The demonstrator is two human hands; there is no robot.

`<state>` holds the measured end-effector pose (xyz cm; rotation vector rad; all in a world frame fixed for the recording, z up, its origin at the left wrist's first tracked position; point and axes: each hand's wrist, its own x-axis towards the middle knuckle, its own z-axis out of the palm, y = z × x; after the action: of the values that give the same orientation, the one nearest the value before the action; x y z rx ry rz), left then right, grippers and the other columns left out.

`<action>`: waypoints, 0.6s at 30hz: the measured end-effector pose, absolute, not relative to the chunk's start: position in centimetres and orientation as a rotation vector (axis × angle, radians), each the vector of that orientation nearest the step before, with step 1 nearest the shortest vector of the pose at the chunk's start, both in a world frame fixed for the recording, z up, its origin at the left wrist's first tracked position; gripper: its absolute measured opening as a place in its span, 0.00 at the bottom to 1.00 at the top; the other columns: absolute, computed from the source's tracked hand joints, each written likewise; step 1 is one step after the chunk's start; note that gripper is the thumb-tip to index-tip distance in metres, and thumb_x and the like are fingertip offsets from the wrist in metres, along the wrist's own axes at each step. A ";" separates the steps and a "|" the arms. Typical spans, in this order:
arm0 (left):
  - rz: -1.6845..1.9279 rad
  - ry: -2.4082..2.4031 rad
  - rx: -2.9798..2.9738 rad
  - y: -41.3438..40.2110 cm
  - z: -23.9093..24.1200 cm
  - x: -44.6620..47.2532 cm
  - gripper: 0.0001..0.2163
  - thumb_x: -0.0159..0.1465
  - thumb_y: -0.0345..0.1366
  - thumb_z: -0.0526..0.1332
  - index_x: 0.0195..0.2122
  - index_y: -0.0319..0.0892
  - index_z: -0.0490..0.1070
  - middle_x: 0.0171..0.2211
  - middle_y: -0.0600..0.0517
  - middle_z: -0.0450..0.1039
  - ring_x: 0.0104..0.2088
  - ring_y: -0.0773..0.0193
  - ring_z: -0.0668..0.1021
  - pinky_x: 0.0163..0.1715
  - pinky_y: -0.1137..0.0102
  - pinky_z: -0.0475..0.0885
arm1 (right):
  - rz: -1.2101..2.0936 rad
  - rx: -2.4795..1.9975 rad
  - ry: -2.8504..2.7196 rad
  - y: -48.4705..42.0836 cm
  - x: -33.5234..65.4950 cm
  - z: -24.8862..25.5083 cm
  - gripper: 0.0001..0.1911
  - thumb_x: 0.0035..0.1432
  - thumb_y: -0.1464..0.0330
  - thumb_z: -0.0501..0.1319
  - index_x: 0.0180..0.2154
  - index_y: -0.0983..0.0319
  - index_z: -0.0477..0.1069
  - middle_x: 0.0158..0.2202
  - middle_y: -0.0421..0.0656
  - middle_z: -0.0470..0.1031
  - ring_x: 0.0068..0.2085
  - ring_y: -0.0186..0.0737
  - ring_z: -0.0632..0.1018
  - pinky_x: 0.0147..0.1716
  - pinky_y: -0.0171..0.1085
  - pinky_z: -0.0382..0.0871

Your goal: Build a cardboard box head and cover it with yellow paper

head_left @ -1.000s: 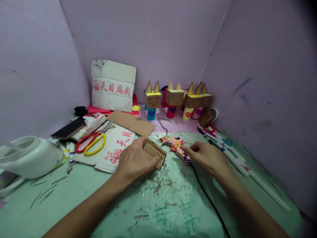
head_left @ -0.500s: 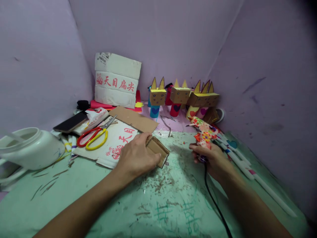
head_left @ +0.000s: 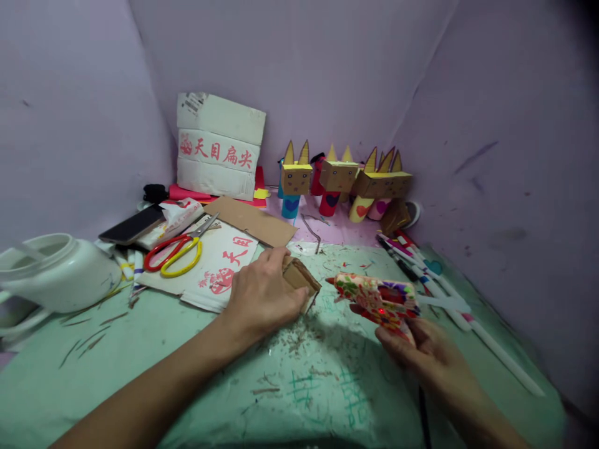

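My left hand (head_left: 264, 290) is closed round a small folded cardboard piece (head_left: 299, 279), thumb along its near side, low over the table. My right hand (head_left: 421, 349) grips a flower-patterned hot glue gun (head_left: 374, 298) by its handle. A small red light glows on the gun's side, and a pale glue stick (head_left: 442, 303) sticks out of its back. The gun's nozzle points left, a short gap away from the cardboard piece's right edge. My left palm and fingers hide part of the cardboard.
Red-and-yellow scissors (head_left: 182, 249) lie on white printed cardboard (head_left: 218, 265) at left, near a phone (head_left: 133, 224) and a white teapot (head_left: 60, 274). Cardboard-headed figures (head_left: 296, 179) stand along the back wall. Markers (head_left: 496, 355) lie at right. Scraps litter the green tablecloth (head_left: 210, 399).
My right hand has turned the glue gun sideways and brought it nearer, lifted off the spot by the markers. My left hand has kept its hold on the cardboard piece, almost unmoved.
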<state>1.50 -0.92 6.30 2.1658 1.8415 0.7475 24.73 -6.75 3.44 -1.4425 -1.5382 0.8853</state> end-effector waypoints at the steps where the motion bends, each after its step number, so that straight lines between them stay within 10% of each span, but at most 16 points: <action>1: 0.757 1.847 2.168 -0.9 6.2 1.5 0.24 0.51 0.45 0.64 0.49 0.45 0.68 0.44 0.43 0.77 0.40 0.43 0.79 0.36 0.54 0.72 | 0.884 -1.423 -1.556 -6.9 24.7 3.4 0.10 0.51 0.56 0.64 0.29 0.55 0.76 0.22 0.42 0.76 0.26 0.47 0.77 0.30 0.44 0.75; 18: 0.751 1.828 2.216 -1.4 5.9 1.6 0.24 0.52 0.43 0.63 0.50 0.43 0.67 0.44 0.43 0.76 0.39 0.43 0.78 0.35 0.53 0.72 | 0.952 -1.445 -1.729 -9.1 24.6 2.3 0.11 0.53 0.59 0.64 0.37 0.56 0.79 0.35 0.46 0.83 0.34 0.50 0.83 0.35 0.43 0.80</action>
<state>1.58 -1.41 5.94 2.2160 1.8282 0.7511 24.55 -9.08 2.35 -1.4447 -1.7295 0.9522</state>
